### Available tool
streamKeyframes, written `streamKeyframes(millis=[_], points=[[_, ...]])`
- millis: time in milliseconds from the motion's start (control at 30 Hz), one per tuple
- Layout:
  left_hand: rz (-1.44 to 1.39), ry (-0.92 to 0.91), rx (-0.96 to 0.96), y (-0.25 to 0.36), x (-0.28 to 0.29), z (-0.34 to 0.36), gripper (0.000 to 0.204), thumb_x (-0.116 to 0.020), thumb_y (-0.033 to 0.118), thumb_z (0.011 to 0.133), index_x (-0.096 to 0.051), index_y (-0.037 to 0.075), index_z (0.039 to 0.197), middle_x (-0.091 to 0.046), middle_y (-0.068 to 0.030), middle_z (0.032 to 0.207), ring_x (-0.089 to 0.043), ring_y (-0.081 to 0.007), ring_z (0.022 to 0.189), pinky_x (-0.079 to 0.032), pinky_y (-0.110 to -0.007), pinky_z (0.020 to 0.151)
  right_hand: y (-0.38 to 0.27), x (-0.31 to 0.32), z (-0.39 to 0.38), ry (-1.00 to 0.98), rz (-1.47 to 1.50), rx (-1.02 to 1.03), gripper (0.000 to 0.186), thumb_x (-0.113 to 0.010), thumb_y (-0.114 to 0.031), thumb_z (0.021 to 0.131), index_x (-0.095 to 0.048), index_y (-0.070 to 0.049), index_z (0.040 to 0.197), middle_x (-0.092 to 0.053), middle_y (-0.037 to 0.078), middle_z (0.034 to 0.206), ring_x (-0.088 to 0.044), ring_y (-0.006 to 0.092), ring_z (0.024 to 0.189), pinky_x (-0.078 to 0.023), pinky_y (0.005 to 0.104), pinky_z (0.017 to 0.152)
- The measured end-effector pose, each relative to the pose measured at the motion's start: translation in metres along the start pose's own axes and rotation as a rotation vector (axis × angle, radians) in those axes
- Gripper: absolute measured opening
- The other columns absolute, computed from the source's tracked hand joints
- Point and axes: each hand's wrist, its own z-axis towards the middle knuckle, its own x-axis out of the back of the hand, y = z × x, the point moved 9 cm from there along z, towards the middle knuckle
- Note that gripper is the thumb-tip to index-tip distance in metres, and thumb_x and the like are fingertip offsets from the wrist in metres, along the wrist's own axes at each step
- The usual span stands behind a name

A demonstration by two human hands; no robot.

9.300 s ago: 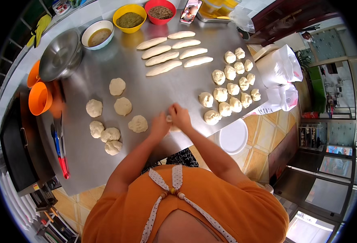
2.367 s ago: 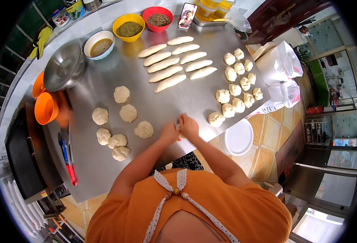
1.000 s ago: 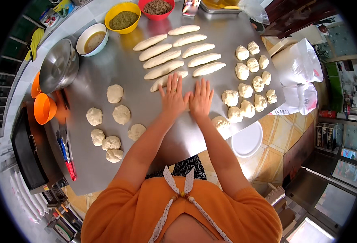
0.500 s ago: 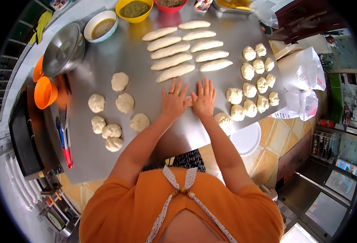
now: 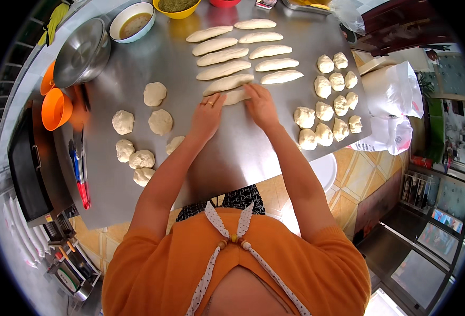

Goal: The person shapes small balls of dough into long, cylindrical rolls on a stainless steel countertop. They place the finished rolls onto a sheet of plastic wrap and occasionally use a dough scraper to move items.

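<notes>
A short, pale dough roll (image 5: 236, 97) lies on the steel table, just nearer to me than the left column of rolls. My left hand (image 5: 209, 112) is closed around its left end, a ring on one finger. At the right end, the bent fingers of my right hand (image 5: 262, 106) grip the dough; both ends are partly covered. The lowest finished roll (image 5: 228, 84) rests right beyond, almost touching my fingers. Several similar long rolls (image 5: 281, 77) form two columns up the table. Round dough lumps (image 5: 160, 122) sit left of my arms, and smaller ones (image 5: 324, 111) are grouped at right.
Along the far and left edges stand a yellow bowl (image 5: 176, 9), a white bowl with liquid (image 5: 132, 25), a steel bowl (image 5: 82, 55) and orange bowls (image 5: 57, 109). Red-handled tongs (image 5: 84, 184) lie at left. White sacks (image 5: 393, 89) stand beyond the table's right edge.
My hands lay flat with fingers stretched over the dough; now they have spread apart and curled around its ends, so its middle shows. The whole view has shifted slightly.
</notes>
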Motion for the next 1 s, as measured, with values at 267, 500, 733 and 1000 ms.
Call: streamKeyframes(millis=[267,500,733,1000], points=[[-0.044,-0.132,0.058,0.026,0.052,-0.091,0.035,-0.062,0.008,0.086,-0.059,0.003,0.120,-0.055,-0.0166,0.130,-0.054,-0.0375,0.116,-0.045,-0.047,0.098,0.034,0.081,-0.204,-0.145,-0.128,-0.436,0.041,-0.071,-0.008,0.080,-0.060,-0.010,0.119,-0.057,0.010,0.123,-0.051,0.0326,0.117,-0.044,0.0437,0.099],[-0.440,-0.433,0.108,0.086,0.001,-0.102,0.052,-0.064,0.007,0.082,-0.048,0.006,0.132,-0.054,-0.0195,0.130,-0.055,-0.0376,0.116,-0.047,-0.046,0.096,-0.078,0.058,-0.154,-0.192,0.133,-0.073,0.041,-0.072,-0.009,0.079,-0.062,-0.009,0.119,-0.060,0.011,0.121,-0.054,0.0321,0.116,-0.045,0.0417,0.098],[-0.550,-0.662,0.175,0.109,-0.035,-0.094,0.055,-0.075,0.017,0.079,-0.047,0.004,0.125,-0.056,-0.0215,0.124,-0.058,-0.0390,0.111,-0.049,-0.047,0.090,-0.006,0.012,-0.162,0.070,-0.053,-0.697,0.018,-0.052,-0.017,0.093,-0.061,-0.010,0.106,-0.062,0.010,0.103,-0.057,0.0307,0.103,-0.043,0.0457,0.089],[-0.239,-0.656,0.255,0.089,-0.082,-0.046,0.049,-0.075,0.031,0.082,-0.052,0.000,0.114,-0.068,-0.0200,0.092,-0.067,-0.0405,0.089,-0.053,-0.049,0.075,0.026,0.010,-0.084,0.089,-0.192,-0.388,0.019,-0.055,-0.024,0.095,-0.061,-0.007,0.090,-0.064,0.009,0.081,-0.063,0.0298,0.079,-0.048,0.0414,0.072]])
